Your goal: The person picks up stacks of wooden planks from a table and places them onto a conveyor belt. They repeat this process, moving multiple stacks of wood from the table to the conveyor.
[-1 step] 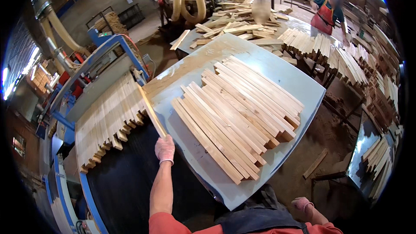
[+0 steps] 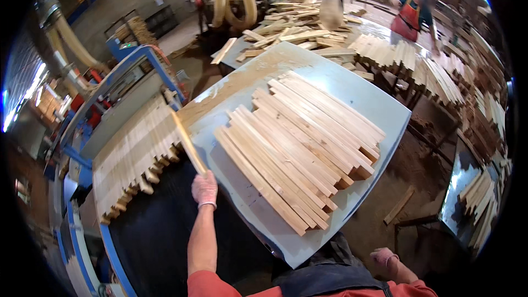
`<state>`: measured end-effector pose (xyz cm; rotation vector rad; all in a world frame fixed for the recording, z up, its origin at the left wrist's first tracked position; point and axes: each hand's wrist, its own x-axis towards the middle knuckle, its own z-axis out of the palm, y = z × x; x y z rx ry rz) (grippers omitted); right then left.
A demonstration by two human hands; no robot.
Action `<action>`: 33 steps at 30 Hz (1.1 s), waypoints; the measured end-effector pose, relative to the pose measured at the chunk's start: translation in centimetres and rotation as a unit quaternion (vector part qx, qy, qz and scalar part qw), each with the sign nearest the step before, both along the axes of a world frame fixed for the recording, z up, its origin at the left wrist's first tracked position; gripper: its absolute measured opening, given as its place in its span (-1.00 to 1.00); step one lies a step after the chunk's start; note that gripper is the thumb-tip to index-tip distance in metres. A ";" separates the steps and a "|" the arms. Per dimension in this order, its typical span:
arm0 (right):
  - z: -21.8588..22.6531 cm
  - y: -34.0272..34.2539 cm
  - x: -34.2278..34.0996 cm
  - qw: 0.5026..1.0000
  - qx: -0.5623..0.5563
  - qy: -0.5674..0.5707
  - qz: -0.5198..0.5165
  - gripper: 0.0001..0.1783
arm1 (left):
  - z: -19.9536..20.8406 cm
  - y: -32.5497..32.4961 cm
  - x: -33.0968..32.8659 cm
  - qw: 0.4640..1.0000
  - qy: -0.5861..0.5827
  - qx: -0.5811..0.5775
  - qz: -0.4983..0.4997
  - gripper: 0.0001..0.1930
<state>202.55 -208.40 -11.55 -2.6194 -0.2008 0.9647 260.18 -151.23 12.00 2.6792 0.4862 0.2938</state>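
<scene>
My left hand (image 2: 204,189), in a pinkish knit glove, grips the near end of a long wooden strip (image 2: 188,144). The strip points away from me, between the row of strips on the machine and the metal table. My right hand (image 2: 384,256), gloved alike, hangs low at the right beside my dark apron, its fingers curled and nothing visible in them. On the grey metal table (image 2: 379,111) a batch of wooden strips (image 2: 300,151) lies side by side, their ends uneven. More strips (image 2: 136,157) sit in a row on the machine's black belt (image 2: 165,228).
A blue-framed machine (image 2: 118,81) stands at the left. Behind the table is a heap of loose wood pieces (image 2: 311,34). A co-worker in a red apron (image 2: 407,21) stands at the far right by more strips. One stick (image 2: 400,204) lies on the floor.
My left hand and the strip in it have shifted slightly to the left; the whole view has moved a little too. The batch on the table stays as it was.
</scene>
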 end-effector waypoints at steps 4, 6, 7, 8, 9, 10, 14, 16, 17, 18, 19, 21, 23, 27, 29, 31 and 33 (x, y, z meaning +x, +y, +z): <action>0.0 -0.4 -0.1 0.996 -0.072 -0.048 -0.024 -0.68 | 3.6 -2.0 9.5 0.999 -0.006 0.036 -0.008 -0.47; 2.7 1.9 2.1 0.984 -0.048 -0.158 -0.070 -0.77 | 4.7 0.0 13.8 0.995 0.030 -0.080 -0.045 -0.49; 6.7 3.0 7.1 0.994 -0.052 -0.032 -0.095 -0.75 | 2.5 5.8 16.4 0.995 0.032 -0.054 -0.081 -0.47; 7.8 2.9 11.0 0.990 -0.047 0.013 -0.130 -0.61 | -0.6 12.9 18.5 0.993 0.034 -0.037 -0.104 -0.44; 9.0 3.5 11.1 0.952 0.015 0.055 -0.301 -0.48 | -3.2 15.3 21.8 0.986 0.040 0.004 -0.164 -0.40; 10.4 4.2 11.5 0.879 0.075 0.060 -0.467 -0.35 | -4.6 17.3 24.1 0.978 0.039 0.035 -0.202 -0.36; 13.0 6.0 7.5 0.831 0.100 0.104 -0.538 -0.42 | -5.0 14.2 23.4 0.987 0.042 0.045 -0.150 -0.35; 11.7 6.9 4.8 0.823 0.088 0.123 -0.548 -0.42 | -3.8 11.6 20.9 0.991 0.026 -0.006 -0.130 -0.38; 9.4 6.9 2.7 0.830 0.064 0.120 -0.541 -0.41 | -2.8 9.4 19.4 0.990 0.014 -0.038 -0.132 -0.39; 8.3 6.8 1.9 0.827 0.062 0.138 -0.541 -0.41 | -1.3 8.1 18.2 0.989 -0.008 -0.072 -0.127 -0.40; 7.6 6.7 1.3 0.826 0.059 0.156 -0.539 -0.41 | 0.0 7.1 16.7 0.986 -0.028 -0.109 -0.123 -0.41; 4.8 5.9 -0.3 0.834 0.050 0.165 -0.523 -0.42 | 2.3 4.9 14.2 0.970 -0.073 -0.198 -0.124 -0.43; 2.1 4.8 -2.5 0.840 0.049 0.172 -0.512 -0.43 | 4.0 1.7 12.4 0.938 -0.106 -0.299 -0.142 -0.44; -0.7 0.9 -5.8 0.839 0.065 0.157 -0.518 -0.46 | 6.6 -7.7 9.5 0.845 -0.143 -0.467 -0.218 -0.47; 0.9 -1.1 -6.2 0.816 0.090 0.138 -0.553 -0.47 | 11.7 -16.1 3.6 0.809 -0.171 -0.495 -0.266 -0.57; 2.3 -3.5 -6.8 0.794 0.098 0.103 -0.591 -0.49 | 17.7 -26.5 -4.7 0.803 -0.176 -0.507 -0.261 -0.59; 3.5 -6.0 -7.8 0.774 0.119 0.086 -0.616 -0.48 | 19.5 -32.7 -8.3 0.778 -0.167 -0.517 -0.315 -0.63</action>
